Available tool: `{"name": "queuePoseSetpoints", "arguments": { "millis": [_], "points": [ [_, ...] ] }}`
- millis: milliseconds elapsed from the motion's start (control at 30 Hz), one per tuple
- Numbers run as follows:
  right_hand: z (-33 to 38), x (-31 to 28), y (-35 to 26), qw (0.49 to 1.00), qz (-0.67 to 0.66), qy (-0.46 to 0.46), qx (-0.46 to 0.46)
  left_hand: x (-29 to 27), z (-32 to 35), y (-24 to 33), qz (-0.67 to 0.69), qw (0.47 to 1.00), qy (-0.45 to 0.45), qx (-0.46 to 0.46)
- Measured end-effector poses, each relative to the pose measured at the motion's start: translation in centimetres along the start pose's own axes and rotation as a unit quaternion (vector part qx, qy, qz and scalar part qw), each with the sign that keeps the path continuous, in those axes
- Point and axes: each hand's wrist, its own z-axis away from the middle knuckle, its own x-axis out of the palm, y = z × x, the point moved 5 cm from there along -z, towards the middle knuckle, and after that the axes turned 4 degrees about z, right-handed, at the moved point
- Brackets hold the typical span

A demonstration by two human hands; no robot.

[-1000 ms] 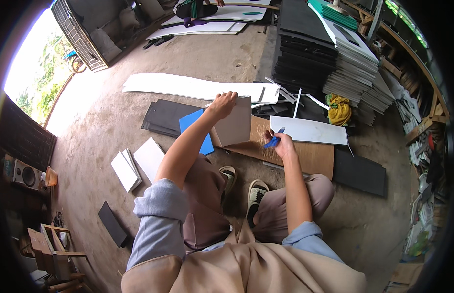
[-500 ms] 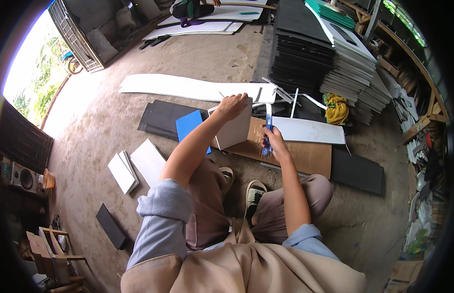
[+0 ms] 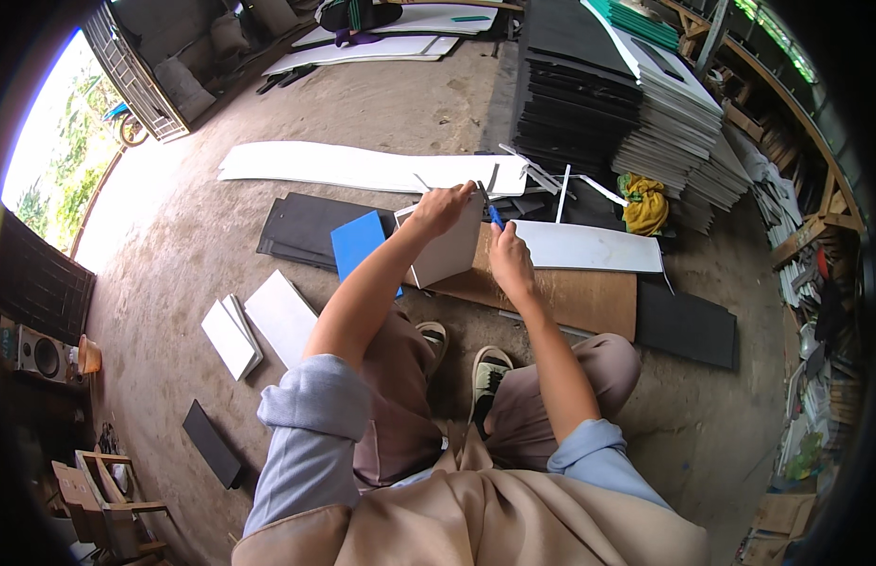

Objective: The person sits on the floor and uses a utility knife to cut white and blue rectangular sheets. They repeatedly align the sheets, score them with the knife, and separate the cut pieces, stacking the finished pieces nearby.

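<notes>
My left hand (image 3: 440,208) grips the top edge of a pale grey board piece (image 3: 449,253), holding it upright on a brown wooden board (image 3: 570,294) that lies on the floor. My right hand (image 3: 509,255) is closed around a blue-handled knife (image 3: 495,216), its tip at the board piece's upper right edge. A blue sheet (image 3: 356,241) lies just left of the board piece, partly under my left forearm.
A long white sheet (image 3: 363,170) and black sheets (image 3: 301,229) lie beyond; a white panel (image 3: 589,247) and a black panel (image 3: 688,326) sit right. Tall stacks of black and white boards (image 3: 627,94) stand behind. Small white pieces (image 3: 259,325) lie left. A yellow cloth (image 3: 644,203) sits by the stacks.
My right hand has moved with the knife from the lower right of the board piece up along its right edge to the top corner. My left hand has kept its hold.
</notes>
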Motion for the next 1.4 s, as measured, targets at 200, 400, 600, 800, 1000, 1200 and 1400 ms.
{"name": "queuePoseSetpoints", "arguments": {
  "millis": [200,400,600,800,1000,1200,1400],
  "points": [
    [0.0,0.4,-0.8,0.999,0.020,-0.024,0.009,-0.1,0.0,0.3,0.008,0.999,-0.026,-0.028],
    [-0.1,0.7,-1.1,0.996,0.026,-0.064,0.053,-0.2,0.2,0.2,-0.003,1.000,-0.008,-0.004],
    [-1.7,0.8,-1.0,0.996,0.030,-0.072,0.041,-0.6,0.3,1.5,0.073,0.993,-0.086,0.024],
    [0.2,0.8,-0.9,0.996,0.037,-0.076,0.043,-0.6,0.3,0.7,0.019,0.998,-0.060,0.008],
    [0.3,0.7,-0.5,0.995,0.027,-0.078,0.055,-0.8,0.9,2.6,0.037,0.992,-0.108,0.046],
    [0.3,1.6,0.0,0.993,0.030,-0.101,0.061,-0.3,0.8,1.6,0.035,0.996,-0.081,0.030],
    [1.4,1.3,-0.1,0.988,0.033,-0.128,0.080,-0.4,1.5,1.8,0.051,0.994,-0.063,0.080]
  ]
}}
